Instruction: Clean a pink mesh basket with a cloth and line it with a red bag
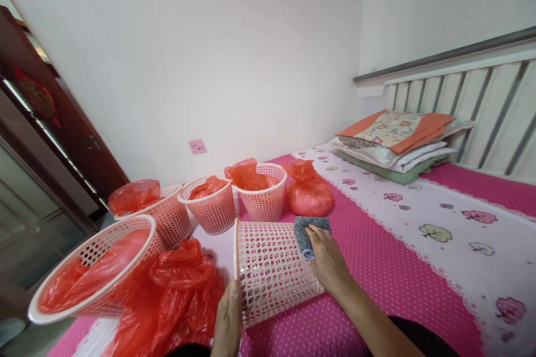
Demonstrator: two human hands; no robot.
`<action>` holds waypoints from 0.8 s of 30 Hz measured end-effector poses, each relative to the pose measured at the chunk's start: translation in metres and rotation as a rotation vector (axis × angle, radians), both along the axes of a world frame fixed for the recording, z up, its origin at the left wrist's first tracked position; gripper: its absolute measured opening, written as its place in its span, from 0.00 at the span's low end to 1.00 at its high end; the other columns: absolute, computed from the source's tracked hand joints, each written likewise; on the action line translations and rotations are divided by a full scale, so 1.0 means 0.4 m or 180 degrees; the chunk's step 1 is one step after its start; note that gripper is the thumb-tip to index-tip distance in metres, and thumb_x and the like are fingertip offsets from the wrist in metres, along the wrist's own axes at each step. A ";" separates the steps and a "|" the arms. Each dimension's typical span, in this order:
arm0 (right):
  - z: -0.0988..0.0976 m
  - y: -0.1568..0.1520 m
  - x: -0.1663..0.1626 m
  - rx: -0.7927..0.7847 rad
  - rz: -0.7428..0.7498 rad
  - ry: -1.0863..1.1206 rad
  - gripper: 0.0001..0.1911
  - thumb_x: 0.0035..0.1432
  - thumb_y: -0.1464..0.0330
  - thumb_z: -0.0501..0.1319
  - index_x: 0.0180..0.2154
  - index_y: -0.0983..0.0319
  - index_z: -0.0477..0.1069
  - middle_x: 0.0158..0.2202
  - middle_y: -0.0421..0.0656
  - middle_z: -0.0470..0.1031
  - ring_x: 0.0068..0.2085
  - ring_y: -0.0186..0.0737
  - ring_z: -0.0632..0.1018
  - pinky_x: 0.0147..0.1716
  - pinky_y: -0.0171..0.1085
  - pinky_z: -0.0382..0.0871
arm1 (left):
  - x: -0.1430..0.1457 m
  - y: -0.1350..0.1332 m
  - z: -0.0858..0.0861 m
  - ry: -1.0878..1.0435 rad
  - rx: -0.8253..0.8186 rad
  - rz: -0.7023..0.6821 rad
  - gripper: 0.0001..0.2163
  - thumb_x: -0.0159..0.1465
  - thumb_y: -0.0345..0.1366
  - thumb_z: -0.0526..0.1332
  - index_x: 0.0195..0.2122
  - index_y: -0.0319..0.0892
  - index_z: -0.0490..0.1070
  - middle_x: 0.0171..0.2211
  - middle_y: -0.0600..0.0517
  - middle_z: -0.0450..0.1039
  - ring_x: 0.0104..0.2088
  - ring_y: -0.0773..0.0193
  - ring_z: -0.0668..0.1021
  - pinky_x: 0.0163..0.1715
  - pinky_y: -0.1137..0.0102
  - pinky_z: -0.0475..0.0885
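Note:
A pink plastic mesh basket (272, 268) lies on its side on the bed, its open rim facing left. My left hand (229, 312) grips that rim at the bottom, fingers wrapped on it. My right hand (325, 259) presses a grey cloth (307, 231) against the basket's base end, fingers closed on the cloth. A crumpled red plastic bag (176, 290) lies just left of the basket's mouth.
Several more pink baskets (211, 212) lined with red bags stand behind and to the left, one tilted basket (92, 279) at the near left. A tied red bag (309, 192) sits on the pink dotted bedsheet (385, 273). Folded bedding (397, 139) lies by the headboard. A wooden door (50, 139) is at left.

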State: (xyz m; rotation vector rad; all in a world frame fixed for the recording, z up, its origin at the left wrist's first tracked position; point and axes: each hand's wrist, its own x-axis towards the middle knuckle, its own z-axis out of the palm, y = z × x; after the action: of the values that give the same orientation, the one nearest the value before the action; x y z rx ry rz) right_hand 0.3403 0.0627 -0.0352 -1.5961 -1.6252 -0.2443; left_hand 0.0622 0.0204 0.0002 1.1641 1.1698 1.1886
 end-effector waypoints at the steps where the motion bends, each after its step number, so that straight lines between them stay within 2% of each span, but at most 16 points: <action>1: 0.002 -0.001 -0.007 0.0028 0.0014 -0.0022 0.33 0.52 0.82 0.55 0.60 0.66 0.72 0.60 0.57 0.76 0.59 0.56 0.76 0.62 0.56 0.71 | 0.000 -0.001 -0.003 -0.0056 0.0003 -0.0011 0.35 0.64 0.66 0.58 0.56 0.39 0.79 0.49 0.39 0.87 0.45 0.41 0.86 0.42 0.54 0.84; 4: 0.010 -0.007 -0.033 0.0117 0.0076 -0.0002 0.32 0.54 0.81 0.56 0.61 0.64 0.71 0.60 0.56 0.76 0.58 0.57 0.76 0.61 0.57 0.72 | -0.003 0.000 -0.019 -0.0177 0.0055 0.0003 0.34 0.64 0.65 0.59 0.55 0.39 0.80 0.52 0.39 0.85 0.55 0.41 0.83 0.55 0.52 0.79; 6: 0.017 -0.013 -0.056 0.0145 0.0186 0.0070 0.34 0.54 0.82 0.55 0.62 0.64 0.69 0.60 0.55 0.75 0.59 0.56 0.75 0.61 0.57 0.71 | -0.007 0.001 -0.032 -0.0192 0.0078 0.0032 0.34 0.64 0.65 0.60 0.55 0.39 0.80 0.53 0.38 0.85 0.57 0.39 0.82 0.59 0.49 0.77; 11: 0.036 -0.035 -0.122 0.0224 0.0434 0.0274 0.34 0.56 0.80 0.55 0.65 0.62 0.66 0.63 0.54 0.73 0.63 0.57 0.72 0.63 0.60 0.68 | -0.012 -0.006 -0.060 -0.0164 0.0023 0.0217 0.37 0.61 0.66 0.62 0.56 0.38 0.80 0.51 0.36 0.85 0.57 0.35 0.82 0.58 0.43 0.77; 16: 0.050 -0.051 -0.170 0.0179 0.0675 0.0310 0.40 0.51 0.83 0.54 0.66 0.65 0.64 0.66 0.56 0.71 0.65 0.56 0.70 0.67 0.60 0.64 | -0.016 -0.018 -0.070 0.0016 0.0004 0.0440 0.37 0.57 0.68 0.64 0.52 0.39 0.82 0.48 0.37 0.86 0.57 0.34 0.81 0.58 0.45 0.78; 20: 0.060 -0.059 -0.196 0.0055 0.0821 0.0292 0.41 0.50 0.82 0.54 0.67 0.66 0.64 0.67 0.56 0.69 0.67 0.56 0.68 0.67 0.60 0.63 | -0.043 -0.025 -0.080 0.0204 -0.0031 0.0488 0.37 0.52 0.67 0.69 0.50 0.39 0.83 0.53 0.37 0.84 0.61 0.34 0.78 0.63 0.47 0.74; 24: 0.069 -0.070 -0.220 0.0072 0.0943 0.0258 0.43 0.49 0.83 0.53 0.68 0.62 0.63 0.69 0.53 0.69 0.67 0.55 0.68 0.68 0.59 0.63 | -0.063 -0.028 -0.104 0.0212 -0.0051 0.0457 0.33 0.55 0.65 0.68 0.49 0.42 0.83 0.55 0.38 0.83 0.64 0.35 0.76 0.64 0.47 0.73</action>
State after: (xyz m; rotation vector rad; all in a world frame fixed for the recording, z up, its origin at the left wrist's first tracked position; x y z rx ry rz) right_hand 0.2524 0.0345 -0.0076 -1.3100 -1.7622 -0.0416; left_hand 0.0369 0.0094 -0.0414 1.1301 1.3293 1.2537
